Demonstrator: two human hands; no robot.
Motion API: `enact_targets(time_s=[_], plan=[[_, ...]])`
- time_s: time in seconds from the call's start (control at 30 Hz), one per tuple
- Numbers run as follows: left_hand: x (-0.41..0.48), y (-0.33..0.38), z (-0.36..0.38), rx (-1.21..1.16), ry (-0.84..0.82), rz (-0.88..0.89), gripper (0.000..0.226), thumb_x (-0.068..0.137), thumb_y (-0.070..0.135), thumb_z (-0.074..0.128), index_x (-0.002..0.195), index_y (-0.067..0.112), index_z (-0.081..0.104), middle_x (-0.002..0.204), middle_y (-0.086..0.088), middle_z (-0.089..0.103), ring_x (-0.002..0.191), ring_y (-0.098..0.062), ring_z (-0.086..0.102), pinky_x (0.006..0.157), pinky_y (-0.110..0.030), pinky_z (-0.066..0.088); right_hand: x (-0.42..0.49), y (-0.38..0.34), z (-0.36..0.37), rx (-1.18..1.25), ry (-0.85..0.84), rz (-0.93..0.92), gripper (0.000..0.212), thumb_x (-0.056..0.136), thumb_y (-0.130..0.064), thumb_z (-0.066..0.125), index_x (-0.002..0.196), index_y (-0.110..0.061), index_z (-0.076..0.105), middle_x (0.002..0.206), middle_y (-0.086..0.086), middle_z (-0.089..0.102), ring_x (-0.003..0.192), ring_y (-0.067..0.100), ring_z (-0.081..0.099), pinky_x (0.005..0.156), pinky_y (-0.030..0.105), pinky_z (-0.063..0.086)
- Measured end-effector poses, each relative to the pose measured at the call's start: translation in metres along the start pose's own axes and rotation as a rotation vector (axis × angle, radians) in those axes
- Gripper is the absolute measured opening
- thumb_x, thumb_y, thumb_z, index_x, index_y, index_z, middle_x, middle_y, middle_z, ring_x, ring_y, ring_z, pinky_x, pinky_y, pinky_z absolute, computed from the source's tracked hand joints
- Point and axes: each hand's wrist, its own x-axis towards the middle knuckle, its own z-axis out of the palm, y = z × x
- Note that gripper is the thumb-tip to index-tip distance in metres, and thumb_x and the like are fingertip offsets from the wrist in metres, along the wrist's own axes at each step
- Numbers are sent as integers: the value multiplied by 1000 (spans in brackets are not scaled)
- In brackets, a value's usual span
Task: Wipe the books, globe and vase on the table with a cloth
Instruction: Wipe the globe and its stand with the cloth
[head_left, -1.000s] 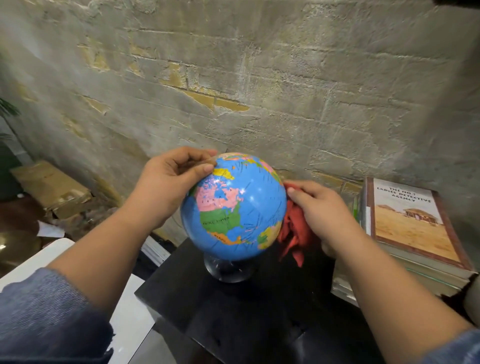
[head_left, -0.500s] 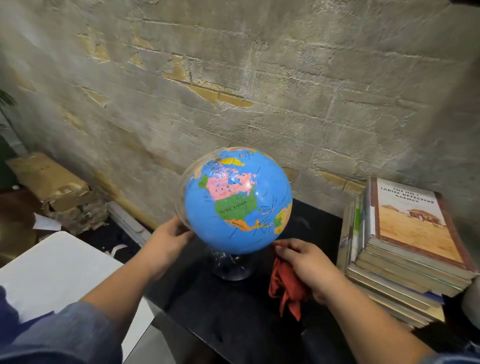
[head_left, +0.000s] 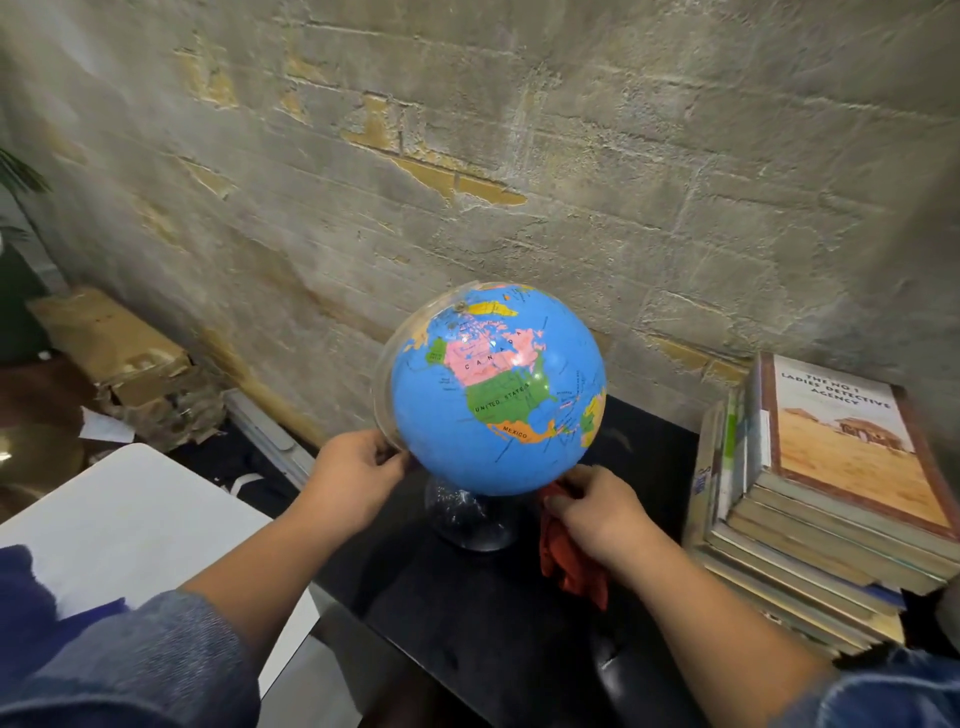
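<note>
A blue globe (head_left: 498, 389) on a clear stand (head_left: 470, 519) sits on the black table (head_left: 493, 623) by the wall. My left hand (head_left: 353, 480) pinches the clear arc at the globe's lower left. My right hand (head_left: 597, 514) grips a red cloth (head_left: 569, 569) and holds it against the globe's underside on the right; part of the cloth hangs below the hand. A stack of books (head_left: 831, 509) lies at the table's right end, to the right of my right hand. No vase is in view.
A rough brick wall (head_left: 519, 156) runs close behind the table. A white tabletop (head_left: 124, 519) stands at the lower left. Cardboard boxes (head_left: 119, 358) and scraps lie on the floor at the left, with a plant (head_left: 15, 182) at the left edge.
Both hands have dropped from the globe's upper sides to its lower part. The right hand has carried the cloth down under the globe. The globe has turned a little.
</note>
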Motion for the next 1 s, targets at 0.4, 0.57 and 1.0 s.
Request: enact_targets(time_s=[0.4,0.57,1.0], plan=[[2,0,-3,151,-16,-2,14,87,23,64,93,15,73,80,1,71,77,-14,64,64,-24,43,16,12,28,-327,-29,-216,28,92,-31,54,118,-33,65,119,-13,50,97,12,59,80,21,49],[1,5,-4,168,-35,-1,10,87,22,64,86,15,72,66,7,62,67,-12,59,57,-23,37,16,13,36,-424,-188,-228,38,86,-38,53,123,-33,60,128,-8,50,113,19,55,97,29,47],[-3,10,-6,191,-43,-24,19,88,24,62,72,14,64,54,4,50,64,-21,52,59,-25,35,10,5,34,-466,-196,-332,41,87,-40,52,126,-30,60,130,-8,51,120,18,51,102,32,44]])
